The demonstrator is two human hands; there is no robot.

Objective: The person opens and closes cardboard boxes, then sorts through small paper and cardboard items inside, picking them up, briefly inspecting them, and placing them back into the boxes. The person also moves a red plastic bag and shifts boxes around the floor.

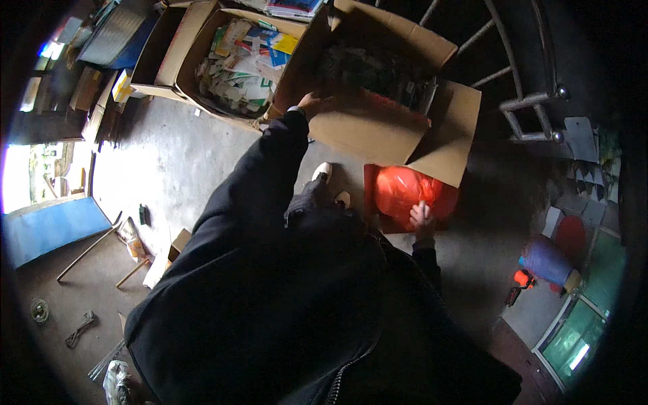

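Two bare hands show in the head view, the only one; the left hand (309, 104) is at the near left edge of a large cardboard box (368, 128), its fingers lost in shadow, so I cannot tell whether they are spread or pinching; the right hand (421, 214) has its fingers bent at the near right of a red plastic bag (399, 189), though whether they pinch the film is too small to tell. The bag is on the floor side of the large box, just beyond a lowered flap; it looks soft, thin-skinned and slippery, its weight hard to judge, and a gathered fold of film would probably give the surest hold; the box's flaps look stiff yet bendable, best held at their edges.

The large box stands open over a dark jumble (361, 67), too dim to name; left of it, another carton (290, 28) is full of loose paper pieces (233, 71), mostly white, some blue and yellow.
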